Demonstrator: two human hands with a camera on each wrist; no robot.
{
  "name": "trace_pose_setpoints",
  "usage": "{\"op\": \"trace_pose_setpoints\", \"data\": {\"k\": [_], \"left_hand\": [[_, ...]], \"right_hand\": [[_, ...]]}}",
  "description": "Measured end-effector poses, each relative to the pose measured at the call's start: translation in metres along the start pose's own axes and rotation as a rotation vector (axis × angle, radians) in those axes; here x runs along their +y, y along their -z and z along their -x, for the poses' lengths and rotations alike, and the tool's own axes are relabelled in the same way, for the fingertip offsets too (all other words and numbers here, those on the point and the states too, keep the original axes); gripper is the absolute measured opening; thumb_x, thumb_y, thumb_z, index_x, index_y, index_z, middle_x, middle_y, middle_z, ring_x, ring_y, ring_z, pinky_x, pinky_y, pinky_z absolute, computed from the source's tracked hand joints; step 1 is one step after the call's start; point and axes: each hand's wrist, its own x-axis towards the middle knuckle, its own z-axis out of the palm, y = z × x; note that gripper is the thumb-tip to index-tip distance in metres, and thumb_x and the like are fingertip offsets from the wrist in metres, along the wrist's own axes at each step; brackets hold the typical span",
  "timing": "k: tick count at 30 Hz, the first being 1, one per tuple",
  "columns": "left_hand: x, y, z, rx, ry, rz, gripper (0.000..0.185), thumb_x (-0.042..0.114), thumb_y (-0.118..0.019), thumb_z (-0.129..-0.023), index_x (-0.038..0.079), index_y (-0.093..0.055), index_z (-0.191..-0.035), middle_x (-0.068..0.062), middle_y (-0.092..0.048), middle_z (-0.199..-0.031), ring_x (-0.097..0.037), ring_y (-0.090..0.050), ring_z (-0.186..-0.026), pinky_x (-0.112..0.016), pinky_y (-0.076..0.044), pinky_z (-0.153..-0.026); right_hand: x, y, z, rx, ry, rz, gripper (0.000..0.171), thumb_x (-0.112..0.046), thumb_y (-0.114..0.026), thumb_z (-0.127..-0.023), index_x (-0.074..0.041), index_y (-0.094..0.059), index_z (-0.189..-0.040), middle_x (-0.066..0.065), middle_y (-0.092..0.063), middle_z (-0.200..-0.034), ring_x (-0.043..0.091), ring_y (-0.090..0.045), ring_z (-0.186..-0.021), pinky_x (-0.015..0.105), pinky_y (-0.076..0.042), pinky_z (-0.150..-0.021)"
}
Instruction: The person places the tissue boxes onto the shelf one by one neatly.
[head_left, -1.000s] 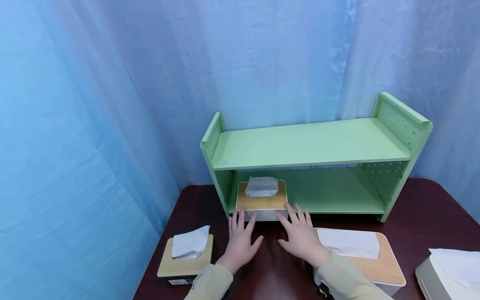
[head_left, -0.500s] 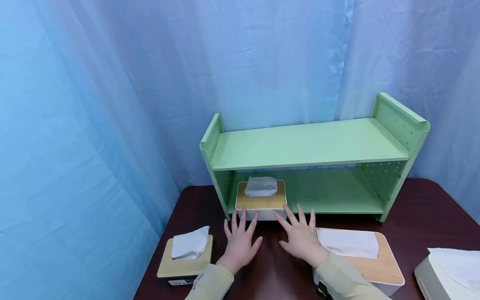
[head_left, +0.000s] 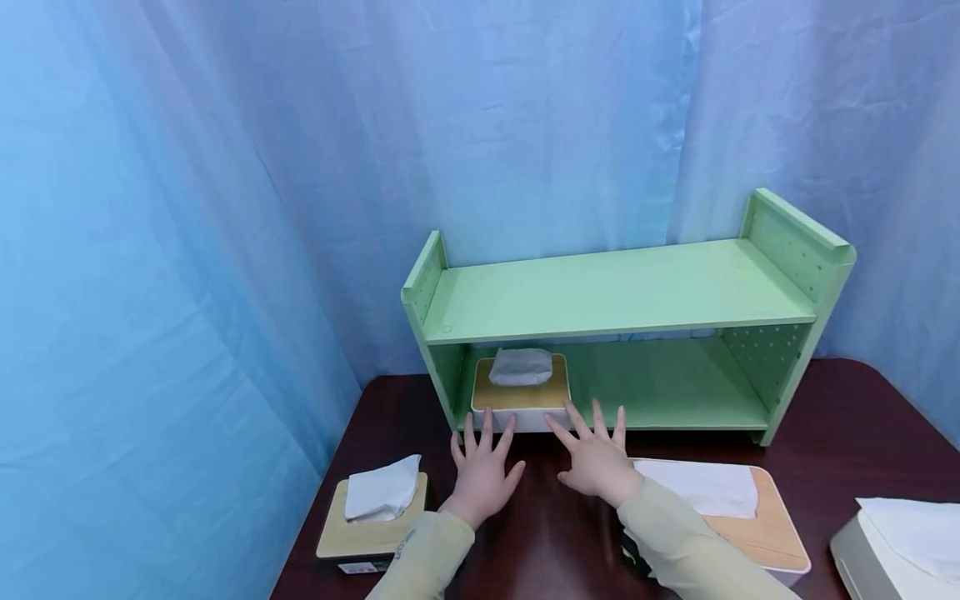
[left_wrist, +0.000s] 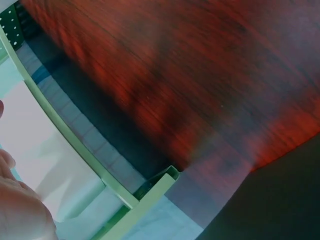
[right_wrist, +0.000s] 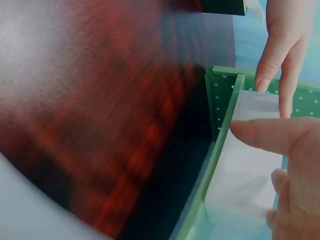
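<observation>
Tissue box [head_left: 521, 392]: set on the lower level of the green shelf [head_left: 622, 292], at its left end.
Left hand [head_left: 483, 471]: fingers straight, pressed against the box front.
Right hand [head_left: 596, 454]: likewise spread, nothing grasped.
Risk: an uneven push could skew the box against the shelf's left wall.

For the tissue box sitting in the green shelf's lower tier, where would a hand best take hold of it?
Probably by the white front wall of the tissue box, coming from the front: the shelf covers it above, its side panel blocks the left. Both hands, left hand and right hand, have straight fingers at that front edge.
</observation>
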Motion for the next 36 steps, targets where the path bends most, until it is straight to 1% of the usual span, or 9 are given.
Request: {"op": "trace_pose_setpoints", "data": {"k": [4,7,11,17,19,28,36], "left_hand": [[0.002,0.001,-0.005,-0.017,0.013,0.001,0.063,0.043,-0.054,-0.094,0.023,-0.031,-0.149,-0.017,-0.014,-0.158,-0.047,-0.009,-0.141,-0.068,-0.016,-0.104],[0.001,0.002,-0.009,-0.034,0.022,-0.022,0.063,0.044,-0.052,-0.094,0.024,-0.029,-0.15,-0.016,-0.013,-0.158,-0.046,-0.009,-0.142,-0.068,-0.015,-0.105],[-0.002,0.003,-0.015,-0.048,0.022,-0.044,0.063,0.044,-0.051,-0.095,0.025,-0.028,-0.15,-0.015,-0.013,-0.158,-0.045,-0.009,-0.142,-0.068,-0.014,-0.106],[-0.006,0.004,-0.022,-0.056,0.02,-0.044,0.063,0.044,-0.052,-0.095,0.024,-0.029,-0.15,-0.014,-0.014,-0.158,-0.045,-0.01,-0.142,-0.067,-0.014,-0.106],[-0.006,0.004,-0.024,-0.071,0.026,-0.049,0.063,0.045,-0.051,-0.095,0.025,-0.027,-0.151,-0.013,-0.012,-0.159,-0.044,-0.009,-0.142,-0.066,-0.014,-0.107],[-0.008,0.007,-0.039,-0.107,0.039,-0.105,0.064,0.049,-0.046,-0.096,0.027,-0.022,-0.152,-0.011,-0.01,-0.159,-0.043,-0.007,-0.143,-0.064,-0.013,-0.108],[-0.008,0.006,-0.04,-0.113,0.052,-0.132,0.065,0.05,-0.046,-0.096,0.029,-0.022,-0.152,-0.01,-0.01,-0.159,-0.042,-0.009,-0.143,-0.064,-0.015,-0.108]], "right_hand": [[0.0,0.008,-0.007,-0.09,-0.032,-0.018,0.082,-0.035,-0.074,-0.079,-0.02,-0.033,-0.148,0.017,-0.015,-0.157,0.053,-0.005,-0.139,0.072,0.01,-0.102],[0.0,0.014,-0.013,-0.146,-0.06,-0.026,0.083,-0.036,-0.073,-0.08,-0.021,-0.03,-0.15,0.015,-0.013,-0.158,0.053,-0.002,-0.14,0.07,0.014,-0.102],[-0.001,0.02,-0.02,-0.188,-0.083,-0.028,0.084,-0.036,-0.072,-0.081,-0.022,-0.027,-0.151,0.014,-0.012,-0.159,0.052,0.001,-0.14,0.069,0.016,-0.102],[0.001,0.017,-0.028,-0.183,-0.09,-0.036,0.083,-0.036,-0.07,-0.083,-0.021,-0.025,-0.151,0.014,-0.01,-0.159,0.052,0.001,-0.14,0.069,0.015,-0.102],[0.001,0.015,-0.03,-0.176,-0.092,-0.039,0.083,-0.035,-0.07,-0.083,-0.021,-0.025,-0.151,0.014,-0.009,-0.159,0.051,0.001,-0.14,0.069,0.015,-0.102],[0.002,0.013,-0.037,-0.167,-0.094,-0.04,0.084,-0.035,-0.069,-0.084,-0.021,-0.023,-0.152,0.015,-0.008,-0.159,0.051,0.002,-0.141,0.069,0.016,-0.102],[0.002,0.015,-0.038,-0.171,-0.091,-0.036,0.083,-0.034,-0.069,-0.084,-0.019,-0.023,-0.152,0.014,-0.007,-0.159,0.051,0.002,-0.14,0.069,0.015,-0.103]]}}
